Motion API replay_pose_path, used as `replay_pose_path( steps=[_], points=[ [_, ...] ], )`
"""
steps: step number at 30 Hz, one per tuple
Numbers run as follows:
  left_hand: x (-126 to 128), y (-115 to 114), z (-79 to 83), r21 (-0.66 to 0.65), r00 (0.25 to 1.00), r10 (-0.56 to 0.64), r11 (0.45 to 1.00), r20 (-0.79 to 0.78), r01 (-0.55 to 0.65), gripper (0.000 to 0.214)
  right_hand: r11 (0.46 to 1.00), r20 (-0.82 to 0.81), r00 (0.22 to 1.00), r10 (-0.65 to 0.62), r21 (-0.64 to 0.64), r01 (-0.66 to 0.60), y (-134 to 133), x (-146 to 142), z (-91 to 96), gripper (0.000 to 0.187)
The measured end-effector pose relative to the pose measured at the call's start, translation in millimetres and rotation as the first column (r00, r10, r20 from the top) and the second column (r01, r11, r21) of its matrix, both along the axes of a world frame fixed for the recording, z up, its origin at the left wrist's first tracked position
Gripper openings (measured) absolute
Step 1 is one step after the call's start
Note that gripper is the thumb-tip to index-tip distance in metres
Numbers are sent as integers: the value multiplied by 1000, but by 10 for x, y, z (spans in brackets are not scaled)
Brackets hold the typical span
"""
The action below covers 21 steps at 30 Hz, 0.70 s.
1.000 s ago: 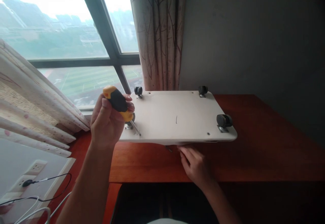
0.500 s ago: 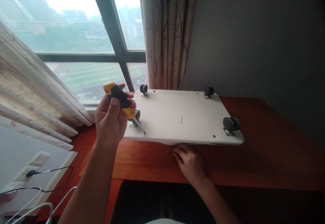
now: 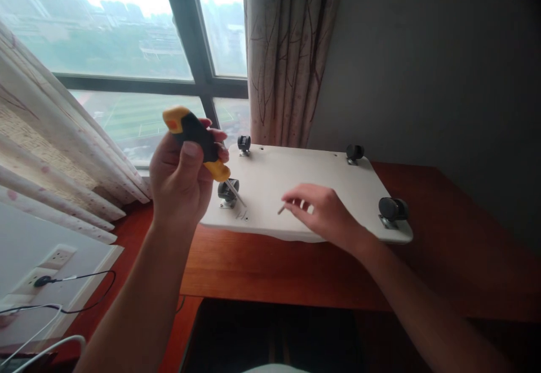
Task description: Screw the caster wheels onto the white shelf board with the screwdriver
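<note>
My left hand (image 3: 180,176) is closed around the yellow and black handle of a screwdriver (image 3: 196,139), whose metal shaft slants down to the right. Below its tip lies a white board (image 3: 270,176) with black casters standing up at its corners, the near-left caster (image 3: 228,190) closest to the shaft. A small hole and pencil marks show near that corner. Above the middle of the board, my right hand (image 3: 323,209) pinches a small screw (image 3: 281,209) between thumb and fingers, its end pointing down to the left.
The board rests on a reddish-brown wooden table (image 3: 270,266). More casters stand at the far-left (image 3: 244,143), far-right (image 3: 355,153) and near-right (image 3: 393,209) corners. Curtains (image 3: 291,52) hang by the window. At lower left are wall sockets (image 3: 59,256) with cables.
My right hand has lifted the screw from the table by the board's front edge to above the board. My left hand has risen slightly with the screwdriver. The view has shifted a little.
</note>
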<state>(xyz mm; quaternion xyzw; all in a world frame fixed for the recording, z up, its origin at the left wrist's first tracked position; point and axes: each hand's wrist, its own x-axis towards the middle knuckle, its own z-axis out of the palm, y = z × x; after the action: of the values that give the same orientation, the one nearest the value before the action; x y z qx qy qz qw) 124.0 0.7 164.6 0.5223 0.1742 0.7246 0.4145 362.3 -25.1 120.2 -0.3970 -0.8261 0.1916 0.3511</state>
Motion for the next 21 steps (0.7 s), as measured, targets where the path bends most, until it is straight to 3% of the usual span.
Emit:
replay_pose_path(
  steps=[6,10,15,21],
  points=[
    [35,337,101,-119,996,-57,992,-72,48,16,980,236,951,-200,64,190,1288,-249,65,16],
    [47,510,136,-135,993,-80,989,-87,68,21,965,245,933,-263,50,259,1848,-460,-1,22],
    [21,650,161,-140,993,-69,989,-93,56,22,954,266,917,-298,45,297,2140,-648,-46,23],
    [5,735,177,-134,991,-78,989,-105,64,18,955,305,907,-289,32,294,2212,-763,-101,20]
  ],
)
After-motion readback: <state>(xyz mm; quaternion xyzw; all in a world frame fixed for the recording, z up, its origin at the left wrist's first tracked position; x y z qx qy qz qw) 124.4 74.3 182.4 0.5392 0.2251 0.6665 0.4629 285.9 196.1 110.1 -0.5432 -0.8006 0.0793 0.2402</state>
